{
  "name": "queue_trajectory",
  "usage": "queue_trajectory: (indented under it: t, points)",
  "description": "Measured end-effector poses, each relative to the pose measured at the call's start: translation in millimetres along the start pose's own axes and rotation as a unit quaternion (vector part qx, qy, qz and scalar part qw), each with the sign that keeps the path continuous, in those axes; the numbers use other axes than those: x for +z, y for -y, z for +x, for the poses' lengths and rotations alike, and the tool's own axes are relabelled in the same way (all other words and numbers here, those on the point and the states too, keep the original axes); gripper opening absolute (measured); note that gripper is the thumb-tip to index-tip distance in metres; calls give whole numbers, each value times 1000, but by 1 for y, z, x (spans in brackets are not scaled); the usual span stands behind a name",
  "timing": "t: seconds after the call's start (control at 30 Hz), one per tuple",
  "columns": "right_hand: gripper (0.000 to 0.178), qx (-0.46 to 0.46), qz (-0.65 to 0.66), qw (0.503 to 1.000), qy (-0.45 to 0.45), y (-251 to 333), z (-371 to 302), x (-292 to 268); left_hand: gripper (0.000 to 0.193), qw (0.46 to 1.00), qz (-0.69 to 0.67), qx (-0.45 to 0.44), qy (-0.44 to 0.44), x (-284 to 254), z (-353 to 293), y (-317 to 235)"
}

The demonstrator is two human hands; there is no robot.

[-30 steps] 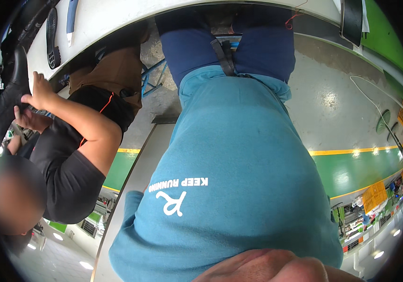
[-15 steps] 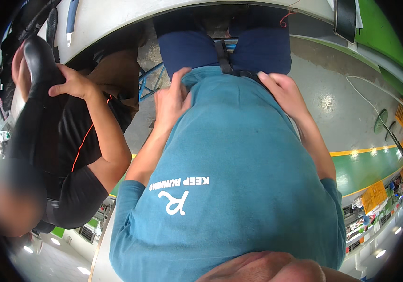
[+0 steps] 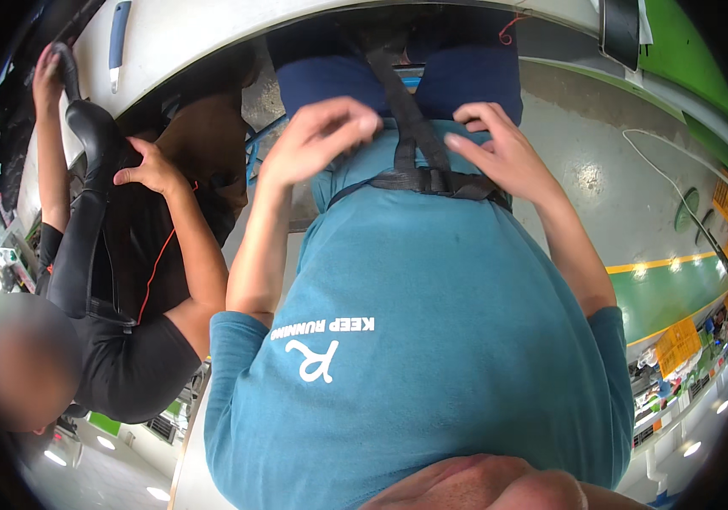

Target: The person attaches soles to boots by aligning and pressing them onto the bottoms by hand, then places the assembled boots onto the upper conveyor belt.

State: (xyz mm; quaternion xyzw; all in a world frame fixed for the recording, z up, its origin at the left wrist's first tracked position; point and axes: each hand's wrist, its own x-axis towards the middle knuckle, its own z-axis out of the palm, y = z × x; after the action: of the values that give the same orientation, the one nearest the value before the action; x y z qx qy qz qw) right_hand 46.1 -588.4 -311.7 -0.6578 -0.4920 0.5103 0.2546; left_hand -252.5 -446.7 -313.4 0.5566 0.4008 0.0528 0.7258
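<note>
The left hand (image 3: 323, 140) is half curled in the air over the left side of the waist, its thumb set apart from the bent fingers. The right hand (image 3: 500, 151) is loosely open on the other side, thumb and forefinger spread, the thumb tip just beside the black webbing harness (image 3: 419, 180); whether it touches the webbing cannot be told. The harness lies between the two hands: a belt crosses the waist over the teal T-shirt (image 3: 432, 280), and a strap (image 3: 391, 81) runs from its front down between the legs of the navy trousers (image 3: 321, 85).

Beyond the knees stands a white workbench (image 3: 211, 25) with a curved edge. A blue-handled knife (image 3: 118, 42) lies on it toward the left, and a black panel (image 3: 620, 32) is at its right end. To the left, a co-worker in a black shirt (image 3: 135, 374) handles a long black boot-shaped piece (image 3: 88, 200), one hand (image 3: 46, 81) at its far end and the other near its middle. On the right, a yellow line (image 3: 665, 262) divides the grey floor (image 3: 593, 110) from a green band (image 3: 661, 293), with an orange panel (image 3: 677, 347) farther out.
</note>
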Motion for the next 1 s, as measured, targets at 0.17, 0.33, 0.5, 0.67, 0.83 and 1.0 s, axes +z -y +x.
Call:
queue_trajectory:
  t: [0.17,0.33,0.5,0.67,0.83,1.0]
  points:
    - [27,23,-61,996,55,-23,24,18,29,939,320,112,-61,29,33,35]
    - [16,-94,40,988,113,7,16,8,23,924,366,98,-55,39,24,19]
    - [19,-152,101,971,155,38,-8,-1,20,957,273,89,-34,44,20,10]
    - [30,86,68,985,135,20,8,-4,23,940,337,-14,44,39,38,23]
    - [26,92,-33,969,226,-21,38,-3,22,925,370,82,26,42,33,39]
    - [20,-11,-63,975,212,-48,42,11,21,917,389,85,41,45,39,50]
